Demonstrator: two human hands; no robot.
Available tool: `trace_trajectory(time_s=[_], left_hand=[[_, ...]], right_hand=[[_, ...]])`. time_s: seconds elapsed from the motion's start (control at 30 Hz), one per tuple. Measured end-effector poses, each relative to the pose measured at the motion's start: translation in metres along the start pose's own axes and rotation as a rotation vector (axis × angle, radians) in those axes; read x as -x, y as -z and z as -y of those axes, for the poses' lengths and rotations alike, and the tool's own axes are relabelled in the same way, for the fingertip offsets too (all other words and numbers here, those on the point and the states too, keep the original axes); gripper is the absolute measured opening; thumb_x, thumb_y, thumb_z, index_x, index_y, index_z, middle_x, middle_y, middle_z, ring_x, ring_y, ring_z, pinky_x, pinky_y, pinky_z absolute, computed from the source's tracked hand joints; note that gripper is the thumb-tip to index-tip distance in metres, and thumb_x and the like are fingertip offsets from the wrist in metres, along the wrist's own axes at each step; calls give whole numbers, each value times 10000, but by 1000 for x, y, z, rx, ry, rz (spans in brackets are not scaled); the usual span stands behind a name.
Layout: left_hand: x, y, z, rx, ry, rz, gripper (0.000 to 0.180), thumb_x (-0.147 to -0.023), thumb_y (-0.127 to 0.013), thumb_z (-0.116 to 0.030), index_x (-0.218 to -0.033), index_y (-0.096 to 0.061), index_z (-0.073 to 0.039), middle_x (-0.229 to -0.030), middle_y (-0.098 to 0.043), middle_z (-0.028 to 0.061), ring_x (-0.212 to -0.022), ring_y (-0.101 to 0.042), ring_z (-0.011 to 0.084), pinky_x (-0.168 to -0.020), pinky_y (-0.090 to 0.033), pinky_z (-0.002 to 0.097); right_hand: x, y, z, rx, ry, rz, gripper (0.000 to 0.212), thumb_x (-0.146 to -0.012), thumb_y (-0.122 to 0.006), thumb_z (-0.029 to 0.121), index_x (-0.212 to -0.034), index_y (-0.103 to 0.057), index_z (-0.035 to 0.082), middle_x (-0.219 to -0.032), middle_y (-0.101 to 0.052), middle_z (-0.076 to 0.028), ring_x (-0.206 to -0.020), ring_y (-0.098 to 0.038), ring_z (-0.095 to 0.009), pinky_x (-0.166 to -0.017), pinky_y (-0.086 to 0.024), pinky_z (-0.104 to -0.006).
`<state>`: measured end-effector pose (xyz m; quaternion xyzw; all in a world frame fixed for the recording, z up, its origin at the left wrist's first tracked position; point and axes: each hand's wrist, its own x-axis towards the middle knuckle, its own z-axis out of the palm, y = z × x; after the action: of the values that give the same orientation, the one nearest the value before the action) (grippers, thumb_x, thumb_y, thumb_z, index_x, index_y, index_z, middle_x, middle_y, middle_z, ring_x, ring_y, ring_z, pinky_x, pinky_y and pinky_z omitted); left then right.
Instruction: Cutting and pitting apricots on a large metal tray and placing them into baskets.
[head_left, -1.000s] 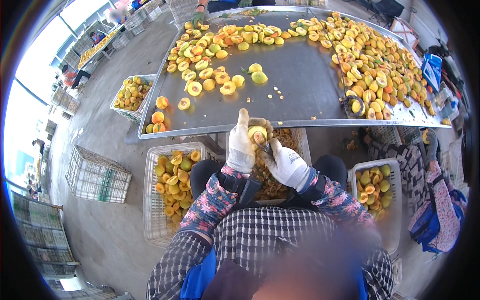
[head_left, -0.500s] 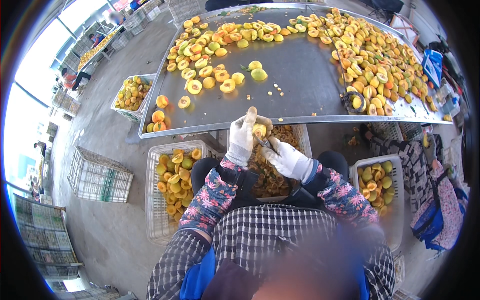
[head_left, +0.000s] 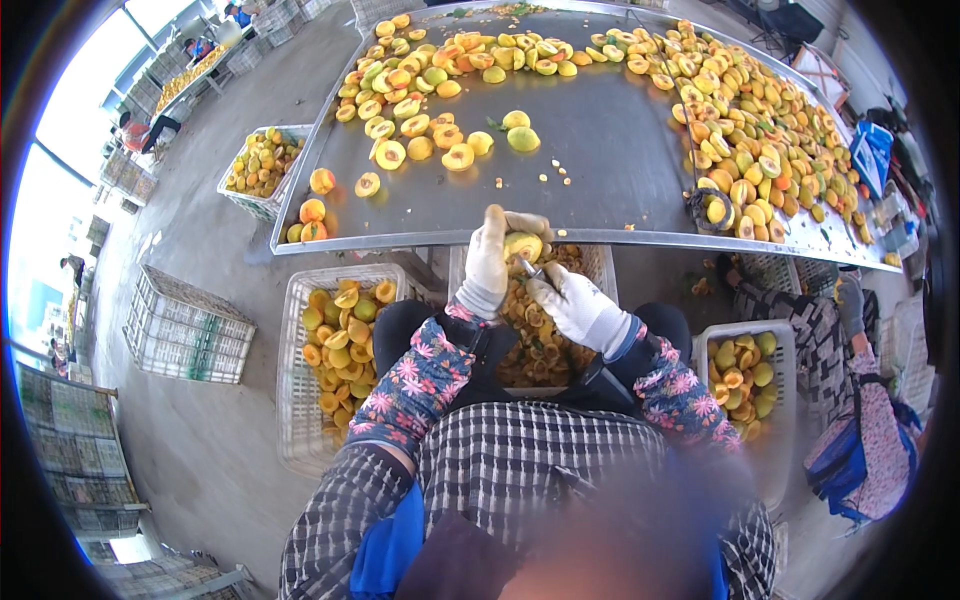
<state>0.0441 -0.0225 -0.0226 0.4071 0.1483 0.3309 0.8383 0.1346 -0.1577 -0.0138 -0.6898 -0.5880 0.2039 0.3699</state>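
Observation:
My gloved left hand (head_left: 487, 265) is closed around a yellow peach half (head_left: 521, 246), thumb and fingers on either side of it, near the table's front edge. My right hand (head_left: 584, 312), also in a white glove, grips a small metal-tipped tool (head_left: 532, 270) whose tip meets the fruit. Its handle is mostly hidden by my fingers, so I cannot tell its exact kind. Below both hands, a white crate (head_left: 608, 275) between my knees holds peach scraps (head_left: 530, 340). Ahead, cut peach halves (head_left: 458, 157) lie on the metal table (head_left: 600, 125).
A large peach heap (head_left: 745, 130) covers the table's right side. Crates of peaches stand beside me, a left crate (head_left: 290, 400) and a right crate (head_left: 785, 400). Farther left is a white crate (head_left: 190, 325). Another person's patterned leg (head_left: 790, 310) shows at right.
The metal tip has moved onto the peach half, and my left hand has turned it slightly. The whole view has shifted a little.

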Motion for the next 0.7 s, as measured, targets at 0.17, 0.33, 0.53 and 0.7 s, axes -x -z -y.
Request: trace_trajectory(time_s=[0.17, 0.33, 0.53, 0.7], left_hand=[[3, 1, -8, -271, 68, 101, 603, -964, -444, -501, -783, -624, 45, -764, -650, 179, -674, -645, 252, -662, -540, 355], [-3, 6, -10, -247, 150, 234, 554, -937, -523, -474, -721, -613, 28, -727, -638, 175, -667, -642, 260, -627, -530, 364], [0, -12, -9, 100, 240, 88, 485, -916, -572, -449, -696, -544, -18, -720, -609, 168, -649, -636, 311, -585, -531, 402], [-2, -6, -3, 195, 327, 14, 441, -909, -590, -436, -704, -551, -48, -743, -610, 144, -681, -634, 315, -610, -533, 418]], right_hand=[[4, 10, 12, -949, -592, 360, 314, -967, -509, 412, -1029, -496, 105, -607, -434, 40, -408, -381, -59, -372, -309, -208], [8, 4, 12, -950, -575, 361, 315, -971, -499, 417, -995, -525, 105, -609, -440, 35, -406, -373, -67, -373, -301, -214], [12, 2, 10, -1449, -648, 352, 358, -995, -445, 390, -935, -546, 52, -570, -426, 5, -375, -337, -90, -360, -253, -236], [17, 1, 4, -1491, -628, 381, 371, -993, -441, 404, -946, -550, 52, -565, -415, 3, -368, -340, -94, -352, -259, -237]])
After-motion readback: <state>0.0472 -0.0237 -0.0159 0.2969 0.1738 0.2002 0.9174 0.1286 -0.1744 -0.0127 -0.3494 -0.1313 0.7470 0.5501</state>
